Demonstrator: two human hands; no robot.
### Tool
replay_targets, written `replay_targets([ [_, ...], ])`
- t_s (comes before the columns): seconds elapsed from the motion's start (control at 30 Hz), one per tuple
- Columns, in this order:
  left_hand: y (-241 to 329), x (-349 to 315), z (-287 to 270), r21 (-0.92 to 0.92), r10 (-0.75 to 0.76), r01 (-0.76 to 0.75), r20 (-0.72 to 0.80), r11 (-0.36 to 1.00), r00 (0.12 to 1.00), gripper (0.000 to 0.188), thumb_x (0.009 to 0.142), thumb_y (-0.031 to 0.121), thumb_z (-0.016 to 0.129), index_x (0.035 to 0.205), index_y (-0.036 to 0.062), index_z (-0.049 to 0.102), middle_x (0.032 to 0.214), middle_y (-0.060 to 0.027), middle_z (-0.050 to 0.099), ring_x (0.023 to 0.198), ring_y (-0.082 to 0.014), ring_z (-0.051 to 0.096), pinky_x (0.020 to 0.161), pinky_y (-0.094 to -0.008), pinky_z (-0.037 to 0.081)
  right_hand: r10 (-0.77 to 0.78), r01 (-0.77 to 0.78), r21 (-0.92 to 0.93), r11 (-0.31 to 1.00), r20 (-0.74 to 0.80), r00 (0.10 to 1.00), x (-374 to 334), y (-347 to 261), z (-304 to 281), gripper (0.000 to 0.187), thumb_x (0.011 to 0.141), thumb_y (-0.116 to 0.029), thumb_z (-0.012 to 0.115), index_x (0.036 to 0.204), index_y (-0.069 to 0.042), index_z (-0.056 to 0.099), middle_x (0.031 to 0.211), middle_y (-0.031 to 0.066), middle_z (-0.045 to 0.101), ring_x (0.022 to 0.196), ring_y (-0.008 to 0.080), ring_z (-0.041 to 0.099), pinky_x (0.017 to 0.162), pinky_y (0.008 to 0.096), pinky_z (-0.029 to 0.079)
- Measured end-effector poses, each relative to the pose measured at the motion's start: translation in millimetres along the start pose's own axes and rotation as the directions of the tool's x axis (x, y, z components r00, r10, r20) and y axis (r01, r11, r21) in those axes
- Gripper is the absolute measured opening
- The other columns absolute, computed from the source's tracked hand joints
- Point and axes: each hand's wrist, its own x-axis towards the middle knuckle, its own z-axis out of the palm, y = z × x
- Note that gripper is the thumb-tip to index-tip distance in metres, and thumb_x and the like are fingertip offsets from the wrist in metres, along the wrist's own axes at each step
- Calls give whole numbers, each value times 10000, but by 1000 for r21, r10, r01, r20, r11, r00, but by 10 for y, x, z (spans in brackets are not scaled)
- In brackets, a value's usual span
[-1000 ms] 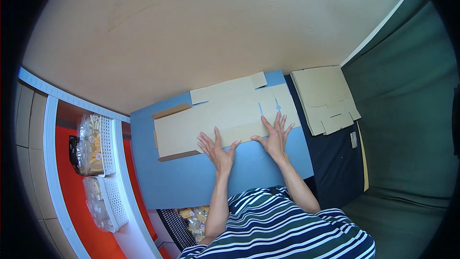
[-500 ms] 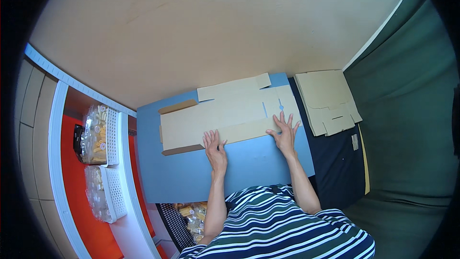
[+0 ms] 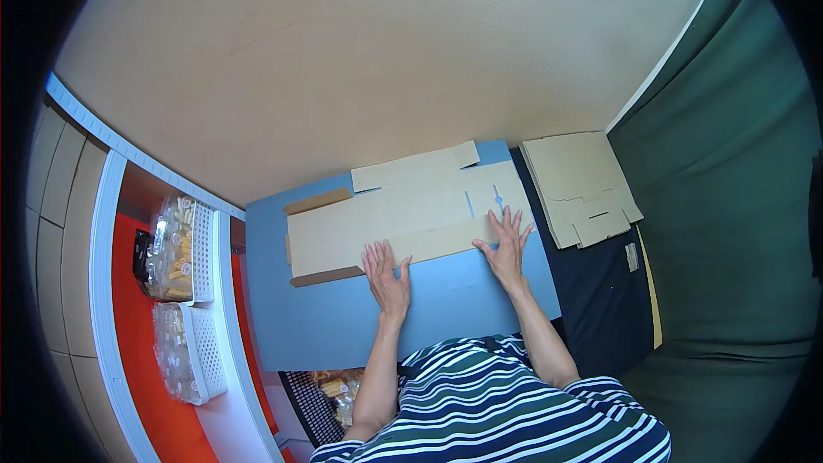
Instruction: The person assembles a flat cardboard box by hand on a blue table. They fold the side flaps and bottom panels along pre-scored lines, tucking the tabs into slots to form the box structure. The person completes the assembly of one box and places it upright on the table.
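A brown cardboard box blank lies partly unfolded on a blue-grey board. Its left flaps stand raised, and slots are cut near its right end. My left hand rests with fingers outstretched on the blank's near strip, left of the middle. Farther right, my right hand spreads its fingers over the same strip, close to the slots. Neither hand grips anything; both touch the cardboard with their fingers.
Flat folded cardboard boxes are stacked at the right on a black cloth. White baskets with clear packs stand on the left shelf. A black crate sits below the board. A green curtain hangs at right.
The view has shifted slightly. My fingers press a little flatter along the near strip of the cardboard; both hands stay in nearly the same places.
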Motion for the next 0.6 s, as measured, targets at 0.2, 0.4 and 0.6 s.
replay_targets([
  [0.2,51,7,105,100,-14,15,-13,995,1000,803,978,392,791,1583,-57,516,1654,-335,455,1614,-494,303,1345,-596,173,-15,20,-68,997,85,996,-27,10,-5,770,944,-385,823,1588,-50,566,1738,282,353,1664,504,138,1254,787,-62],
  [0.4,277,76,258,227,-139,131,21,965,990,1204,842,735,785,1653,-63,392,1703,-457,213,1642,-565,109,1336,-647,30,-111,140,-259,956,126,986,-101,-24,183,706,1088,-341,631,1651,25,414,1753,319,275,1667,510,107,1250,793,-62],
  [0.6,510,190,266,311,-247,204,104,928,963,1425,777,854,743,1729,-35,164,1722,-477,22,1642,-581,-71,1279,-722,-102,-122,152,-332,931,108,987,-156,-332,427,780,1099,-462,572,1682,10,363,1744,405,166,1651,558,84,1267,780,-17],
])
